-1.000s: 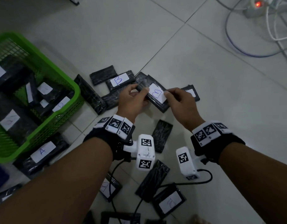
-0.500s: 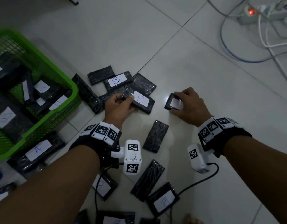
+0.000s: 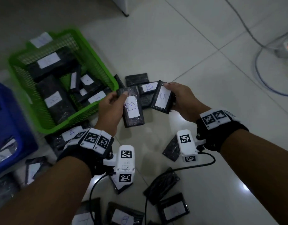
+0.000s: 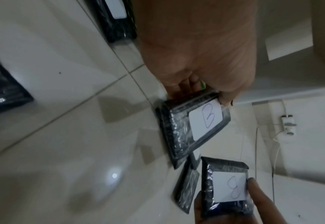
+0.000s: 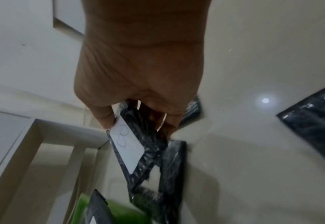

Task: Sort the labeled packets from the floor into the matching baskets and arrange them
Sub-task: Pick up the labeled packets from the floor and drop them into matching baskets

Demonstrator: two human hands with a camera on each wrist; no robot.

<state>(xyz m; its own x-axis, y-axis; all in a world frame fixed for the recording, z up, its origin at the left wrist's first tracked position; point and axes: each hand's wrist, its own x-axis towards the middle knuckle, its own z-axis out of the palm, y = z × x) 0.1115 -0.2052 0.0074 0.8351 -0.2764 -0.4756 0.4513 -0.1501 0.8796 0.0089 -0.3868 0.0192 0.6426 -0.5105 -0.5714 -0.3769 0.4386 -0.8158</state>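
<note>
My left hand (image 3: 115,99) holds a long black packet (image 3: 133,109) with a white "B" label, lifted off the floor beside the green basket (image 3: 97,62). My right hand (image 3: 174,95) grips a shorter black packet (image 3: 162,99), also marked "B", a little to the right. In the left wrist view the left hand's packet (image 4: 194,122) shows its B label, with the right hand's packet (image 4: 226,188) below it. In the right wrist view thumb and fingers pinch the labeled packet (image 5: 131,151). The green basket holds several labeled black packets.
A blue basket (image 3: 10,127) stands at the left edge. More black packets lie on the tiled floor: a "B" one (image 3: 148,88) under my hands, an "A" one (image 3: 71,133) by the green basket, several near my forearms. A power strip (image 3: 286,48) and cables lie at the right.
Both hands have lifted their packets off the floor and brought them close together. The view has swung so that the green basket is nearer the middle and the blue basket shows.
</note>
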